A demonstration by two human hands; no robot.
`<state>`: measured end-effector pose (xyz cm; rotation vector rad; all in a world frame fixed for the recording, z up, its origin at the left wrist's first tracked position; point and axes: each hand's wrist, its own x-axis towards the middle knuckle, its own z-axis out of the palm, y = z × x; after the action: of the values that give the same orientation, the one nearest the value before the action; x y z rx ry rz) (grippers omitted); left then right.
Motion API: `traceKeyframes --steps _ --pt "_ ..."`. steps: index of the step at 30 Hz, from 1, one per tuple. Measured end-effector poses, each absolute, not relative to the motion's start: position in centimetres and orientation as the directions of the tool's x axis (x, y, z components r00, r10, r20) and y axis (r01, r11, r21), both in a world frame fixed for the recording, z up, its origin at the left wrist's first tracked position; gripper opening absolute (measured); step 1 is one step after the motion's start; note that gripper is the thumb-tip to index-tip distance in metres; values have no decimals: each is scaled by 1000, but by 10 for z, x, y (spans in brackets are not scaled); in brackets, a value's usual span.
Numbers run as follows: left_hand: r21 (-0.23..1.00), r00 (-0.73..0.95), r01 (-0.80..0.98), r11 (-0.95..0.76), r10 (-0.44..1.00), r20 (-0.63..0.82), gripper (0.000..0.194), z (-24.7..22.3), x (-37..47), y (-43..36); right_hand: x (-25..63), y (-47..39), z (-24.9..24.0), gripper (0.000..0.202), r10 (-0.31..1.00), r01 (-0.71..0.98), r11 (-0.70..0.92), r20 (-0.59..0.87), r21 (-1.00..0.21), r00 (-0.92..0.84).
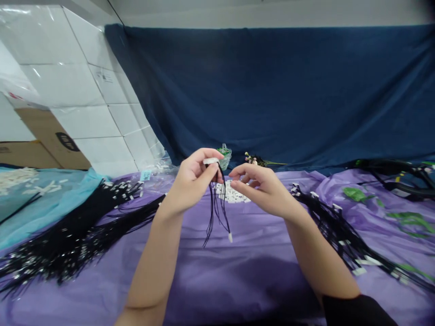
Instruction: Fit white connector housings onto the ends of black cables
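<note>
Between the thumb and fingers of my left hand is a white plastic connector with several thin black wires hanging from it. A small white plug dangles at the end of one wire. My right hand is held to the right of the wires, apart from them, fingers bent and spread from the thumb, with nothing visible in it. Behind and below the hands, a pile of small white connectors lies on the purple cloth.
Bundles of black wires lie at left, and another black wire bundle at right. White pieces rest on blue plastic sheeting. White boxes are stacked back left. A dark blue curtain hangs behind the table.
</note>
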<state>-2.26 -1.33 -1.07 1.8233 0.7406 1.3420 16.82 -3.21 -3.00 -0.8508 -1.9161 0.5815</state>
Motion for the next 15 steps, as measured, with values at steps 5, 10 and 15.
traceKeyframes --steps 5,10,15 --pt "805 362 47 -591 761 538 16 -18 -12 -18 159 -28 -37 13 736 237 677 627 -697 -256" --pt "812 442 63 -580 746 499 15 -19 -11 -19 163 -27 -37 16 774 104 599 541 -794 -329" --pt "807 460 95 -582 745 483 14 -17 -13 -20 165 -24 -38 19 793 67 565 518 -822 -320"
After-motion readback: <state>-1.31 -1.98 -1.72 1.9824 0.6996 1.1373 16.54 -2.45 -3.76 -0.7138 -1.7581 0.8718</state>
